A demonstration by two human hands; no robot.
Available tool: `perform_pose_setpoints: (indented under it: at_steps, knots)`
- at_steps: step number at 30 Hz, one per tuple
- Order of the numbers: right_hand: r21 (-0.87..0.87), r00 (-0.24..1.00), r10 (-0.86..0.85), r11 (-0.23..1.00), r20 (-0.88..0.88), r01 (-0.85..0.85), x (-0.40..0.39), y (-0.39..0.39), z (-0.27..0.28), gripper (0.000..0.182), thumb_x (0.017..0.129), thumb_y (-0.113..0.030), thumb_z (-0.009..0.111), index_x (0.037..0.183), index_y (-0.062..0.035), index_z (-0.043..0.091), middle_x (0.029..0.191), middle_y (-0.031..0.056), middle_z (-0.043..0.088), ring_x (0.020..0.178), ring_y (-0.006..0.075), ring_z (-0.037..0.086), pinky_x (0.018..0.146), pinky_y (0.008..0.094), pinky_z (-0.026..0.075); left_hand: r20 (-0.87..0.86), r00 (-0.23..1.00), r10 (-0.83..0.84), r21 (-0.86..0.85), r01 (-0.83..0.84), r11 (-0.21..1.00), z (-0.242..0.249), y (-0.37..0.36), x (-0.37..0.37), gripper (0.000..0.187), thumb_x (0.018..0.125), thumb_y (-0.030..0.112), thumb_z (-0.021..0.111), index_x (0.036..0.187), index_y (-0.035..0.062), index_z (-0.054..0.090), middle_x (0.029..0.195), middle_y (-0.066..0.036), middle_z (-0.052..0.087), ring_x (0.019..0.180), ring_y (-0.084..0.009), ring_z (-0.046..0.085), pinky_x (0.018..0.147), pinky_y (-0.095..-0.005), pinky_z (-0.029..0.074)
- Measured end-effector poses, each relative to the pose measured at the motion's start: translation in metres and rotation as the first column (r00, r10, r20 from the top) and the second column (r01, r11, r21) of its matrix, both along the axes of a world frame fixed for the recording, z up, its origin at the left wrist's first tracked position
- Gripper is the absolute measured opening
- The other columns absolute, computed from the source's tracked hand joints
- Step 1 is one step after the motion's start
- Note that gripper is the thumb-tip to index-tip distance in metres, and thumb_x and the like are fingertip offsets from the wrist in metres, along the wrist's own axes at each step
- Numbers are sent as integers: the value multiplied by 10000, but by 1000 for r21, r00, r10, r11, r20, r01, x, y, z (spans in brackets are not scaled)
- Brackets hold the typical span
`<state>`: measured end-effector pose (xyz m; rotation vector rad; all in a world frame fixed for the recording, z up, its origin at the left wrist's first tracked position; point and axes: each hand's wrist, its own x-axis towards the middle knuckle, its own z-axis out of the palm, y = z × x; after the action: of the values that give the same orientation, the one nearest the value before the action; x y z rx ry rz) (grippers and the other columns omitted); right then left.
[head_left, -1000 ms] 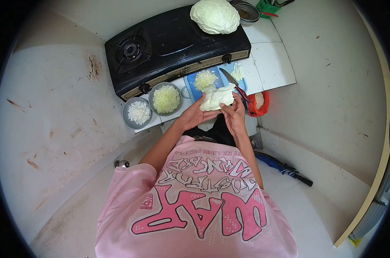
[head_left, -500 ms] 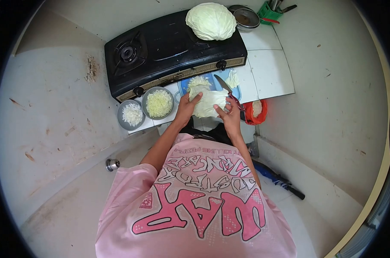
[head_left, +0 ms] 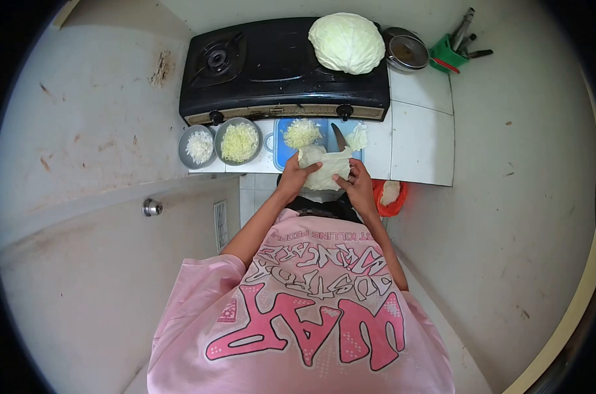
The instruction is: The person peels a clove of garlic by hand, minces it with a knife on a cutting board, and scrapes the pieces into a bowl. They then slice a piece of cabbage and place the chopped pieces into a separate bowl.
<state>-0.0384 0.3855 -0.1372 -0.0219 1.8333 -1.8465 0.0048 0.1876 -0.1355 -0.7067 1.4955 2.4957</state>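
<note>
A pale green cabbage leaf [head_left: 327, 174] is stretched between my two hands, just in front of the counter edge. My left hand [head_left: 296, 179] is closed on its left side, thumb on top. On its right side my right hand [head_left: 359, 189] pinches it, also with the thumb above. Behind the leaf lies a blue cutting board [head_left: 284, 152] bearing a heap of shredded cabbage [head_left: 302, 133]. A knife [head_left: 339, 136] shows its dark blade over the board; the leaf and right hand hide its handle. Close to the blade sits a small leaf piece [head_left: 357, 136].
Left of the board stand a grey bowl of shredded cabbage [head_left: 239, 143] and a smaller bowl of white chopped pieces [head_left: 198, 148]. A whole cabbage [head_left: 348, 43] rests on the black stove [head_left: 271, 88]. A red bag [head_left: 391, 199] is below the counter's right side.
The camera view has shifted, so the counter appears straighter. Both hands keep hold of the leaf, now nearer the counter's front edge. The knife's red handle, visible before, is now hidden.
</note>
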Motion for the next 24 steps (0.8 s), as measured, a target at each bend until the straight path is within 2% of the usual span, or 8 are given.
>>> perform_pose_setpoints:
  at_steps: [2, 8, 11, 12, 19, 20, 21, 24]
  knots:
    - [-11, 993, 82, 997, 79, -82, -2, 6, -4, 567, 888, -39, 774, 1357, 29, 462, 1130, 127, 675, 975, 161, 686, 798, 267, 569, 46, 997, 64, -43, -62, 997, -3, 5, 8, 438, 923, 1, 715, 1329, 12, 551, 1201, -111, 688, 1080, -206, 688, 929, -351, 573]
    - [-23, 988, 146, 989, 52, -145, -22, 17, -21, 537, 881, -22, 766, 1347, 10, 501, 1082, 102, 681, 926, 128, 671, 716, 262, 551, 60, 991, 120, -90, -114, 989, -13, 12, 7, 386, 929, 26, 714, 1291, 11, 581, 1184, -110, 701, 1066, -207, 691, 911, -344, 567]
    - [107, 990, 126, 987, -57, -120, -43, 21, -32, 515, 872, 2, 757, 1329, 14, 519, 1044, 89, 681, 855, 106, 654, 685, 252, 531, 95, 989, 117, -120, -106, 987, -20, 18, -16, 384, 934, 29, 709, 1294, 6, 579, 1193, -113, 697, 1069, -208, 690, 913, -344, 564]
    - [76, 986, 77, 995, -145, -66, -51, 22, -45, 491, 864, 19, 749, 1308, 13, 539, 1027, 75, 678, 793, 88, 631, 641, 239, 513, 78, 991, 111, -106, -102, 989, -29, 19, -25, 364, 949, 39, 694, 1292, 3, 578, 1204, -115, 693, 1068, -211, 691, 911, -344, 563]
    - [108, 991, 90, 991, -104, -79, -109, 35, -64, 435, 862, 38, 733, 1264, -17, 575, 964, 50, 691, 735, 76, 642, 600, 232, 527, 76, 992, 101, 64, -106, 992, -58, 29, -69, 397, 975, 58, 661, 1349, 11, 538, 1211, -107, 686, 1067, -210, 678, 904, -362, 552]
    - [114, 985, 113, 989, -129, -98, -112, 38, -69, 417, 879, -12, 739, 1260, -1, 572, 982, 103, 703, 774, 161, 682, 640, 289, 558, 65, 997, 35, -106, -28, 994, -68, 27, -72, 431, 966, 80, 674, 1362, 4, 522, 1204, -125, 689, 1050, -233, 689, 890, -375, 556]
    - [239, 957, 149, 967, -247, -89, -111, 41, -76, 413, 888, -46, 735, 1262, 5, 568, 1018, 131, 694, 830, 210, 686, 684, 326, 563, 66, 997, -32, -273, 49, 961, -91, 23, -76, 467, 957, 103, 686, 1375, -3, 506, 1196, -142, 693, 1034, -255, 700, 877, -388, 559]
    - [506, 829, 277, 862, -486, 9, -101, 50, -97, 426, 909, -141, 726, 1266, 16, 555, 1109, 194, 655, 948, 326, 679, 802, 410, 561, 167, 977, -132, -659, 211, 722, -102, 21, -74, 593, 916, 178, 731, 1404, -28, 464, 1169, -209, 694, 976, -331, 720, 846, -426, 562]
